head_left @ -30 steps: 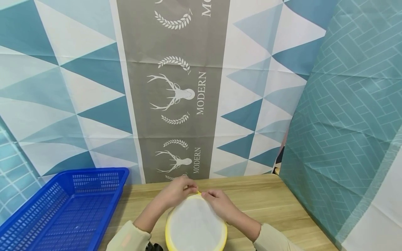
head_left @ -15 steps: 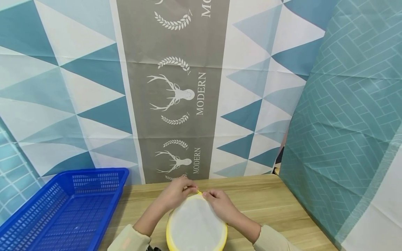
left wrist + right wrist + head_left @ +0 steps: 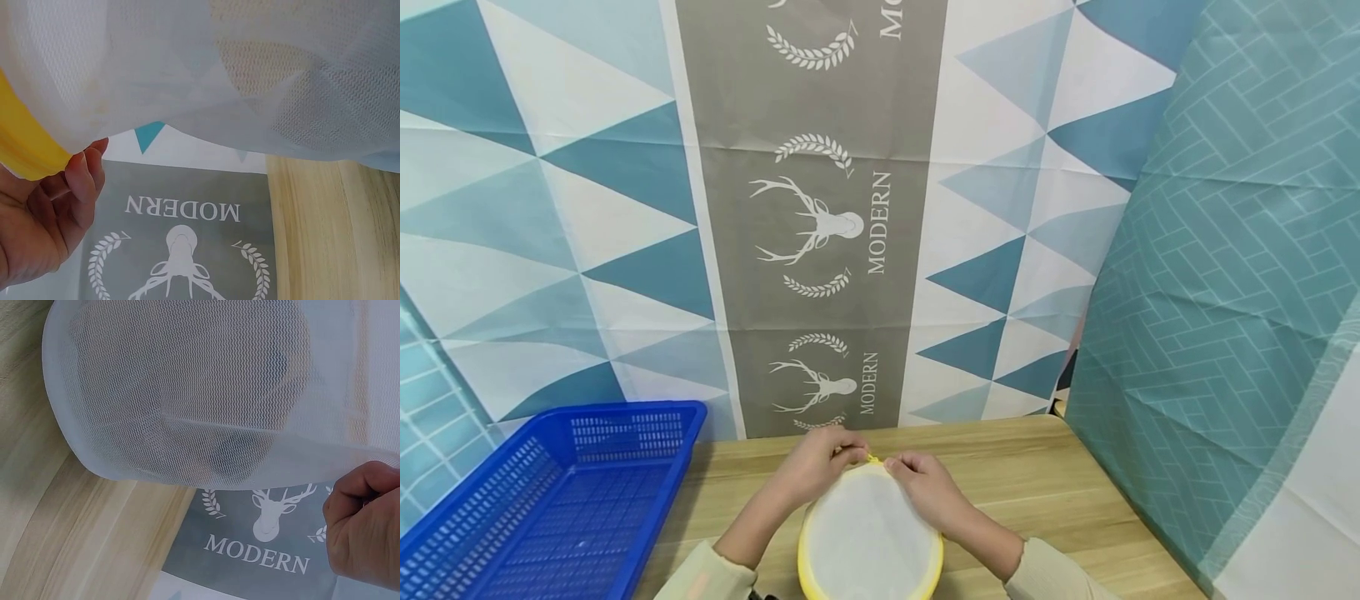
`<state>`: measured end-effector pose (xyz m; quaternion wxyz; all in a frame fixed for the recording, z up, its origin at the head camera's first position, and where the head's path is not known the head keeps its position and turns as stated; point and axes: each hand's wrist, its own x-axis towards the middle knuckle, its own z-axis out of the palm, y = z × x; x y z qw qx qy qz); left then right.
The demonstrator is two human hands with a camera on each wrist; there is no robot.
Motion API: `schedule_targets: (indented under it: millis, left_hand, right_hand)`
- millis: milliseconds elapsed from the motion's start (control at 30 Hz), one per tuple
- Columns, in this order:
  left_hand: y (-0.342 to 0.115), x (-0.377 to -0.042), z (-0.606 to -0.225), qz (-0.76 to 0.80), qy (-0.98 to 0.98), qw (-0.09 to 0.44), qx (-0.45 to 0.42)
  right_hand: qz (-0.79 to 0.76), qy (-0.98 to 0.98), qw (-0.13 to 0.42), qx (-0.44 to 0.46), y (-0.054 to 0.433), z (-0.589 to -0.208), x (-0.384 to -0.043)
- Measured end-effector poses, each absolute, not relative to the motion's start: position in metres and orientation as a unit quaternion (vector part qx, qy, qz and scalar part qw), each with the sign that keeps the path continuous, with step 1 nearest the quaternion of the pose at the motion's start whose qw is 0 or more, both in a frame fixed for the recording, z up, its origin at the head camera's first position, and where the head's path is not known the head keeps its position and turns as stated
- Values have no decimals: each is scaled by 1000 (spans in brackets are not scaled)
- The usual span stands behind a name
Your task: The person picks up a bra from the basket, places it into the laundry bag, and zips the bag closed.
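Yellow-and-white thing: a round mesh bag (image 3: 868, 537) with a yellow rim and white net face, held just above the desk (image 3: 1037, 492) at the near middle, its far edge towards the backdrop.
Left hand: the left hand (image 3: 816, 462) has its grip pinching the bag's far rim; in the left wrist view the curled fingers (image 3: 81, 187) close on the yellow band (image 3: 25, 147), with white net draped above.
Right hand: the right hand (image 3: 925, 483) has its grip pinched on the same far rim, just beside the left hand; the right wrist view shows its bent fingers (image 3: 365, 519) under the hanging net (image 3: 187, 394).
Zip tab: a small yellow tab (image 3: 872, 457) shows between the two hands.
Basket: a blue slotted basket (image 3: 497, 517) sits at the left of the desk, well apart from the bag.
Backdrop: a cloth (image 3: 820, 225) with teal triangles and a grey stripe of deer heads hangs behind.
Sleeves: pale sleeves (image 3: 1052, 575) cover both forearms.
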<state>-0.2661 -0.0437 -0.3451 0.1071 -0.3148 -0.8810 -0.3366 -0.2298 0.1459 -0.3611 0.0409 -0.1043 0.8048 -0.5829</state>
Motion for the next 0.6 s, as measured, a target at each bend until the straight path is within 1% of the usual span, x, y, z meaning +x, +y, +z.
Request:
schedule_targets:
  millis: [367,600]
  left_hand:
    - [-46,-266,-349,-335,-881,118,-314]
    - [-50,-266,-351,-347,-883,118,-294]
  right_hand:
    - [-579,809,30,-99,144,-361,-229]
    - [-584,806,24,-93,146,-363,-229]
